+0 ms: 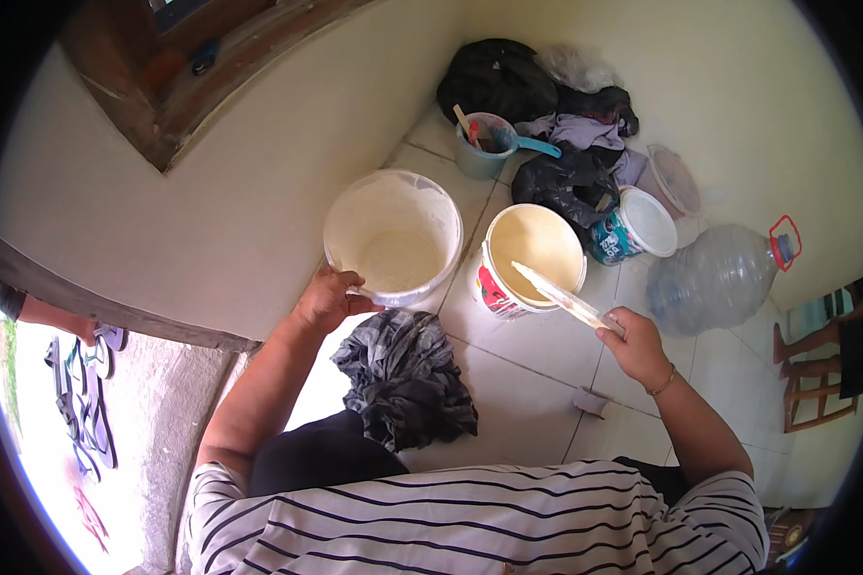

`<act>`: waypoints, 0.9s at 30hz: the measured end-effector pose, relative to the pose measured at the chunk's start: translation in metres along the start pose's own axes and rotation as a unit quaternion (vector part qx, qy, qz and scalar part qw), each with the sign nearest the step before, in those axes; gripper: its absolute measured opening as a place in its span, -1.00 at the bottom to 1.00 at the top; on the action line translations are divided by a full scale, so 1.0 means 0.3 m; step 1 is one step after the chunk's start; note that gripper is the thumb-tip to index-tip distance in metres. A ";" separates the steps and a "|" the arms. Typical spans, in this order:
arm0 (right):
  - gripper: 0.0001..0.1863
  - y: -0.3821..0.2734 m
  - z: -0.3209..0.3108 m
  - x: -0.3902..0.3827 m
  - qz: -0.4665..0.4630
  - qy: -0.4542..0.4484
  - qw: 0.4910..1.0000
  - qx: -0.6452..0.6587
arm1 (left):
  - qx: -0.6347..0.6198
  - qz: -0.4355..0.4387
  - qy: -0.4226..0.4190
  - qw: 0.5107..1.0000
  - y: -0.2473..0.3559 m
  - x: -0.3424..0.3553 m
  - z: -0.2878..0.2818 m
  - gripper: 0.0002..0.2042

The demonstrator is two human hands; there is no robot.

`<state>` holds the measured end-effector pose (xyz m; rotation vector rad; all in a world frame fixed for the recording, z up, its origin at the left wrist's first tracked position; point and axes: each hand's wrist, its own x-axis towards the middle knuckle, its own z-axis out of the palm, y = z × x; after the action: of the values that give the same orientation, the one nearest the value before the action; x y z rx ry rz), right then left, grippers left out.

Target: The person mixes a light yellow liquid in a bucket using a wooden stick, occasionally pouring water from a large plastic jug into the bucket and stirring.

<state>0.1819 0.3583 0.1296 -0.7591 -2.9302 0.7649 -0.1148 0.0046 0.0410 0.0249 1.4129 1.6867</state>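
Cloth: a crumpled dark grey cloth [405, 379] lies nearest, on the tiled floor [508, 383] in front of the person's knees.
Right hand: the fingers of the right hand [635, 342] are closed round the near end of a pale stick [568, 295], with no gap to spare.
Left hand: the left hand [328, 299] grips the near-left rim of a wide white tub [431, 216], fingers bent over the edge.
Stick and tub work: the step in hand looks like handling the pale stuff between the two vessels, one hand working the stick, the other steadying the tub.
Stick's next move: it would seem to call for a firm hold and a tip kept clear of the bucket's near rim.
Stick's place: over the mouth of the white bucket [537, 235]; whether the tip touches anything inside cannot be told.
Stick's axis: it runs obliquely from the right hand, away and to the left, its free, whitened tip pointing at the far left.
Tub: its mouth faces up toward the person, pale residue inside; whether it sits flat is unclear.
Bucket: upright, just right of the tub, cream-coloured inside.
Bottle: a big clear bottle [708, 280] lies to the right, its neck pointing right.
Pail: a lidded pail [623, 230] sits beyond the bucket.
Dipper: a blue dipper [479, 161] stands farther back, handle pointing right.
Bag: a black bag [494, 81] slumps in the corner.
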 end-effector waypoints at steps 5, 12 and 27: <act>-0.72 -0.005 -0.025 -0.003 -0.017 0.016 0.999 -0.039 | -0.049 0.087 -0.003 0.995 -0.015 -0.065 0.063 -0.52; -0.71 0.034 0.005 -0.007 0.005 0.002 1.000 0.004 | -0.032 0.180 -0.039 0.982 0.175 -0.273 0.153 -0.48; -0.72 0.063 0.051 -0.003 -0.104 0.060 0.993 -0.004 | -0.062 0.210 -0.125 0.968 0.211 -0.344 0.221 -0.53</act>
<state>0.1892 0.3653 0.1075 -0.4721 -2.8457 0.6669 -0.0571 -0.0052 0.1661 0.4807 1.1623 2.0313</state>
